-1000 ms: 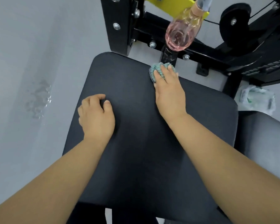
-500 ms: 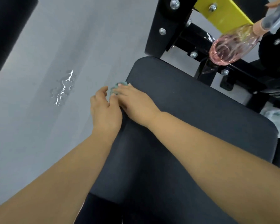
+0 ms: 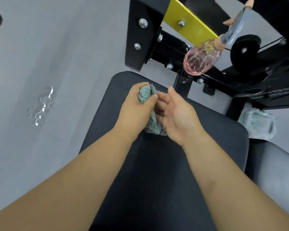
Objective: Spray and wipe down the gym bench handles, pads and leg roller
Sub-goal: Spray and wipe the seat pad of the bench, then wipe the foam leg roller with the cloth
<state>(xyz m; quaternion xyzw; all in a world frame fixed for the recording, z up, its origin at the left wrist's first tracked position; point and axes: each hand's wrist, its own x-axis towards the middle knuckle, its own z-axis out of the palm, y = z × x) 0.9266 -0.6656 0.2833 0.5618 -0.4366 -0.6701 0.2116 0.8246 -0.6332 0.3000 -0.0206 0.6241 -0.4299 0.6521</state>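
Observation:
A dark padded bench seat (image 3: pixel 165 164) fills the middle of the head view. Above its far part, my left hand (image 3: pixel 135 110) grips a bunched teal cloth (image 3: pixel 146 95), whose lower end (image 3: pixel 154 126) hangs out below my fingers. My right hand (image 3: pixel 177 115) is beside it, palm up and fingers relaxed, touching the cloth's side. A clear spray bottle with pink liquid (image 3: pixel 202 59) hangs from the black machine frame beyond the seat.
The black steel frame (image 3: pixel 140 34) with a yellow plate (image 3: pixel 185 24) and a pulley wheel (image 3: pixel 244 50) stands at the far end. A wet patch (image 3: pixel 40 107) shines on the grey floor to the left. A crumpled plastic bag (image 3: pixel 257 124) lies at the right.
The cloth passed from my right hand to my left. Both hands moved from the seat's left edge back over its middle, and my right hand turned palm up.

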